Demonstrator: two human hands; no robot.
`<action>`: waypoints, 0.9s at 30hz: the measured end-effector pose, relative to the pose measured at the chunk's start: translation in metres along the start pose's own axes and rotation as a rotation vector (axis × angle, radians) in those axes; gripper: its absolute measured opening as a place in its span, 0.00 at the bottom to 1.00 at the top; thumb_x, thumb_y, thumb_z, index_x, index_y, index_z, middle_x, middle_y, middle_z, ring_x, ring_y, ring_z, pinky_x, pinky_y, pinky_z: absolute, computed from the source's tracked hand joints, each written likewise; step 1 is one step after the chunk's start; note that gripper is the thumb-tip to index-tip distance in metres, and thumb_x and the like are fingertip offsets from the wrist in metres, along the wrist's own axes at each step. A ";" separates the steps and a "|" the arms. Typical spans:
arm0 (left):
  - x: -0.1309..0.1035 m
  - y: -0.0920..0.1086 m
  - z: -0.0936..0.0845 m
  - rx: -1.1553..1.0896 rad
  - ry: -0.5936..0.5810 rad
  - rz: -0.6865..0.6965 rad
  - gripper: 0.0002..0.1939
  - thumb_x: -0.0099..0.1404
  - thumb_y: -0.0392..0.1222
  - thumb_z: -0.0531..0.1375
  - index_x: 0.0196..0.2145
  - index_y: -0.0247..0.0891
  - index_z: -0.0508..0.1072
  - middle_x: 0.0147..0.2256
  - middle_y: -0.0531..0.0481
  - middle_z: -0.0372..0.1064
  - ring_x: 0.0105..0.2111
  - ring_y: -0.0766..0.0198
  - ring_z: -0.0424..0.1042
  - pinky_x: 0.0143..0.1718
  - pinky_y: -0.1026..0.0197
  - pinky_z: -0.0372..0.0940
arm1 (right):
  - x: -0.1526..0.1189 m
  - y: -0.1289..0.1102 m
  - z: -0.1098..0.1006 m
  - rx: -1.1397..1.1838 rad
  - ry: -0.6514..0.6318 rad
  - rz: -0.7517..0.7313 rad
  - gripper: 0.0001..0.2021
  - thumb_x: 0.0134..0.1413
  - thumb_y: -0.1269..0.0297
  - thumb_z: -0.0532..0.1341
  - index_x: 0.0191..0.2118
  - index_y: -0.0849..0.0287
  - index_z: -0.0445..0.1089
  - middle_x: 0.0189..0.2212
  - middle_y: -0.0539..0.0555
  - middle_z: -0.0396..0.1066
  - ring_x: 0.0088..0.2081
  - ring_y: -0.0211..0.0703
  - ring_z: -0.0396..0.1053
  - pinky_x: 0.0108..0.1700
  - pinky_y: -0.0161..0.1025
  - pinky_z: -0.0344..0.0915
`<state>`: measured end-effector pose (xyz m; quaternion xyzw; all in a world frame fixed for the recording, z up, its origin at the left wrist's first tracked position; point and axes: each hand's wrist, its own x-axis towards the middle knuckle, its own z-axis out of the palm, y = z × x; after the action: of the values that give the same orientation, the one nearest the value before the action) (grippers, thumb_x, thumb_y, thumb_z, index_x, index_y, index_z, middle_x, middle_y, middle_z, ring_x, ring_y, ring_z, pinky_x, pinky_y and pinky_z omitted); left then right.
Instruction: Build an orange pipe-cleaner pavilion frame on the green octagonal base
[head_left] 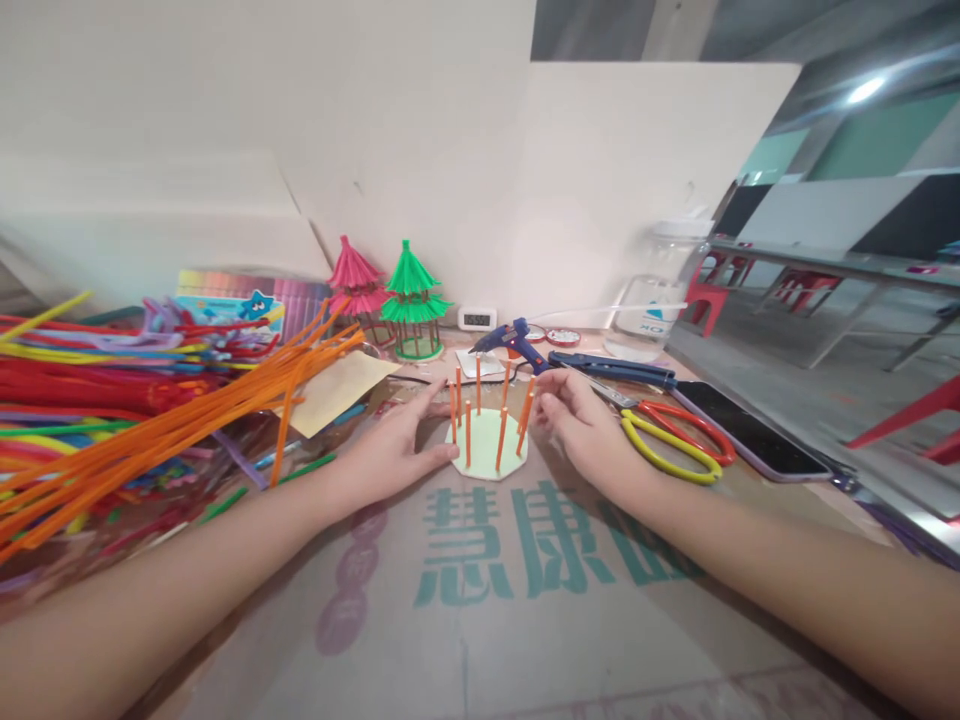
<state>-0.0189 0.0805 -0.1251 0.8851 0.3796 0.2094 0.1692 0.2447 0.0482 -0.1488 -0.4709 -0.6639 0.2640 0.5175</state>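
A pale green, many-sided base [487, 462] lies on the table with several orange pipe-cleaner posts [478, 388] standing up from it in a ring. Some of the posts on the right lean a little. At the left edge rests my left hand [401, 445], its fingers apart and holding nothing; the thumb tip touches the base's rim. My right hand [581, 420] is on the other side, fingers curled and tips close against the rightmost posts. Whether something is pinched between those fingertips does not show clearly.
Orange pipe cleaners [202, 420] and other coloured ones heap up on the left. Behind are green [416, 290] and pink [356, 275] pagoda models, a small clock [477, 319] and a blue glue gun [517, 342]. Scissors [675, 450], a phone [750, 430] and a jug [649, 300] stand right.
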 end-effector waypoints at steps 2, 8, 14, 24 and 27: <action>-0.001 0.001 -0.001 0.016 0.002 -0.009 0.44 0.68 0.55 0.58 0.72 0.39 0.43 0.69 0.37 0.55 0.68 0.49 0.58 0.66 0.43 0.57 | 0.001 0.004 0.003 0.143 0.008 0.100 0.13 0.65 0.56 0.53 0.49 0.57 0.58 0.38 0.50 0.66 0.34 0.37 0.71 0.40 0.42 0.71; -0.001 0.003 -0.001 -0.030 -0.011 -0.010 0.42 0.66 0.52 0.61 0.71 0.36 0.49 0.70 0.37 0.50 0.69 0.47 0.53 0.68 0.43 0.52 | 0.001 0.003 0.007 0.359 -0.006 0.231 0.15 0.59 0.54 0.58 0.48 0.53 0.58 0.38 0.48 0.66 0.33 0.37 0.74 0.43 0.47 0.74; 0.000 -0.002 0.003 -0.096 0.009 0.016 0.50 0.59 0.56 0.68 0.71 0.40 0.50 0.68 0.38 0.55 0.67 0.41 0.56 0.67 0.40 0.54 | 0.007 0.000 0.009 0.441 -0.015 0.307 0.15 0.52 0.58 0.63 0.44 0.52 0.61 0.39 0.49 0.68 0.39 0.39 0.75 0.49 0.46 0.74; -0.003 0.000 0.001 -0.025 -0.026 0.006 0.51 0.59 0.61 0.66 0.70 0.37 0.51 0.69 0.34 0.52 0.67 0.39 0.55 0.65 0.38 0.54 | 0.003 -0.011 -0.005 0.278 0.002 0.310 0.14 0.51 0.56 0.60 0.38 0.51 0.53 0.24 0.39 0.64 0.20 0.39 0.71 0.31 0.43 0.68; -0.002 0.001 0.002 -0.028 -0.011 0.046 0.49 0.59 0.61 0.66 0.70 0.39 0.52 0.68 0.35 0.55 0.66 0.41 0.58 0.64 0.40 0.55 | -0.005 -0.009 -0.001 0.286 -0.026 0.310 0.15 0.50 0.56 0.62 0.37 0.52 0.55 0.27 0.42 0.67 0.27 0.45 0.77 0.37 0.46 0.69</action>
<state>-0.0193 0.0782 -0.1268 0.8924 0.3551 0.2136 0.1787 0.2426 0.0401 -0.1426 -0.4856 -0.5458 0.4381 0.5237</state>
